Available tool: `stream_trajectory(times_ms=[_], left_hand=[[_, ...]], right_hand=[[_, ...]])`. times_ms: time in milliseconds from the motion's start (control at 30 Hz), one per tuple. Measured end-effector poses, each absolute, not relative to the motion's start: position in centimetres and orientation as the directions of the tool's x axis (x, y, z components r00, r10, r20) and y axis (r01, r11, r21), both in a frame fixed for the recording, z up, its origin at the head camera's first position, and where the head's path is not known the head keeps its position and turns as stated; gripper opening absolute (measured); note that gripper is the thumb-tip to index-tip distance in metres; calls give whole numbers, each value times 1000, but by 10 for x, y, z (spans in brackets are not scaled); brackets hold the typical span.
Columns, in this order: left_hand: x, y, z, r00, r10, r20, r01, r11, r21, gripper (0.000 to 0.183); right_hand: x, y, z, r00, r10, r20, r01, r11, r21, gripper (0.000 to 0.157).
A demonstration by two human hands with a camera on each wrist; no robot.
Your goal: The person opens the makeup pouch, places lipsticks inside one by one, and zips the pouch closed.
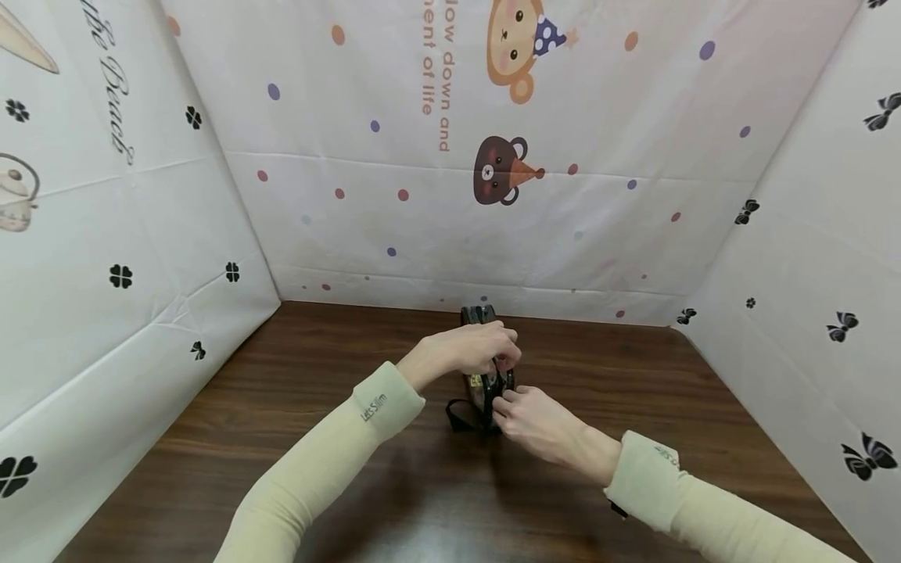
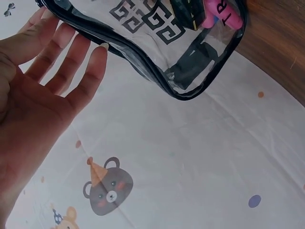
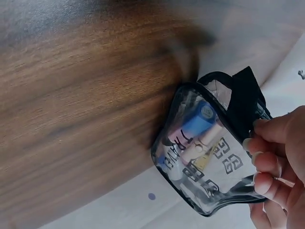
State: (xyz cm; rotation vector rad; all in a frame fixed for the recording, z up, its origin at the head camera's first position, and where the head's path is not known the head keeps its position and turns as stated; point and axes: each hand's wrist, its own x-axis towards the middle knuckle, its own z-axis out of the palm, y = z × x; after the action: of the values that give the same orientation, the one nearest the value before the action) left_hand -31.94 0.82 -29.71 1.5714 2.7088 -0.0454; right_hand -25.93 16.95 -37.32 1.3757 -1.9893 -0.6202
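Note:
A clear pouch (image 1: 475, 389) with black trim stands upright on the table, between my two hands. Blocky dark marks show on its side in both wrist views. Through the plastic of the pouch (image 3: 224, 157) I see a blue-capped tube (image 3: 200, 119) and pink items, and in the left wrist view a black item with gold edges (image 2: 189, 13). My left hand (image 1: 475, 348) grips the black top edge at the far part, thumb and fingertips at the trim. My right hand (image 1: 538, 422) pinches the near end of the top edge, beside a black strap (image 3: 244, 90); what lies under its fingertips is hidden.
The brown wooden table (image 1: 338, 352) runs back to a white printed cloth wall (image 1: 394, 219). More white cloth hangs at the left (image 1: 155, 234) and right (image 1: 795, 266). The pouch stands near the table's back edge.

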Motion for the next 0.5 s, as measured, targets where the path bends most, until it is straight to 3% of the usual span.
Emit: stream_trajectory(times_ms=[267,367,500], left_hand=[[-324,3,-294,-508,860,-55,855,511,86,29],[-324,1,-292,-585,806,-84,805,590,62,43],[-327,1,-296,-710,693,-124,704,702,-103,70]], right_hand=[[-259,174,-376,-277,-914,295,-661,404,632,9],[-260,177,-374,-255,-885,389,-712,444,544,9],[-264,183,-365,-190,-817,545,-796,453,402,20]])
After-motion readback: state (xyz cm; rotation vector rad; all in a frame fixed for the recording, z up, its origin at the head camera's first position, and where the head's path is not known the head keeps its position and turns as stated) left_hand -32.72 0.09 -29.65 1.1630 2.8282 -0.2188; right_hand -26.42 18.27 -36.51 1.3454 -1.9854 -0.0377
